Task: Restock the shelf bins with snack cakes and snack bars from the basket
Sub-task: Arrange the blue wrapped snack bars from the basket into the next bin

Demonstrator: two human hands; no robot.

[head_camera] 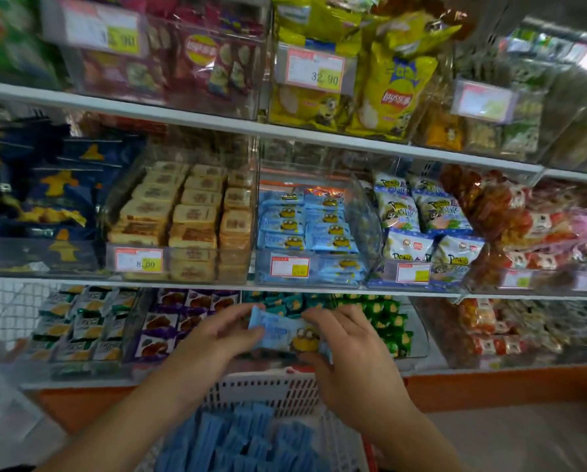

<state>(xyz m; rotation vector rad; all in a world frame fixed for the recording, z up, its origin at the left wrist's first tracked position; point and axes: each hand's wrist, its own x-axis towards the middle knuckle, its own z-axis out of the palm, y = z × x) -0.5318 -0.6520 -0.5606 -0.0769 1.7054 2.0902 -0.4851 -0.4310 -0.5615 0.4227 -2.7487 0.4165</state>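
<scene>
Both hands hold a small stack of light-blue snack cake packets (287, 332) with a yellow cartoon figure, just above the white basket (278, 391). My left hand (214, 338) grips the stack's left end and my right hand (346, 345) grips its right end. Several more blue packets (237, 441) lie in the basket below. On the middle shelf, straight above the hands, stands a clear bin (367, 212) partly filled with the same blue packets (305, 223).
A clear bin of tan sandwich cakes (186, 216) stands left of the blue bin, and panda-print bags (421, 216) to its right. The lower shelf holds bins of purple (180, 318), teal and green packets (384, 318). Chip bags fill the top shelf (370, 83).
</scene>
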